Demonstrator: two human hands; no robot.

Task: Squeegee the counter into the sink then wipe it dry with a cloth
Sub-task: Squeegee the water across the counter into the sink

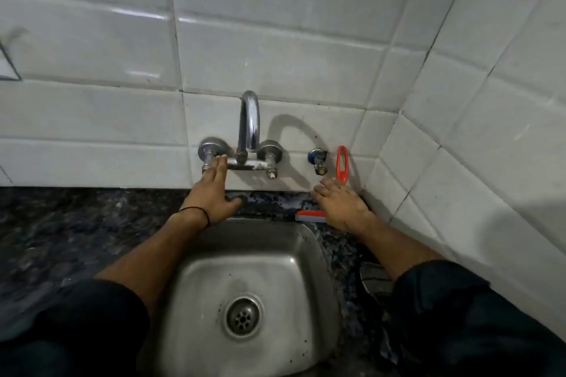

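An orange squeegee stands on the dark granite counter (61, 239) behind the steel sink (251, 269). Its loop handle (342, 162) leans on the tiled wall and its blade (310, 215) lies at the sink's back rim. My right hand (341, 206) lies flat over the squeegee's middle with fingers stretched out, not curled round it. My left hand (213, 193) reaches up with straight fingers, and its fingertips touch the left tap knob (209, 151) of the chrome faucet (249, 125). A striped grey item (375, 280), perhaps a cloth, lies right of the sink, partly hidden by my right forearm.
White tiled walls meet in a corner close on the right, beside the squeegee. A small separate valve (318, 161) sticks out of the wall between the faucet and the squeegee handle. The sink drain (242, 317) lies below me. The counter stretches away to the left.
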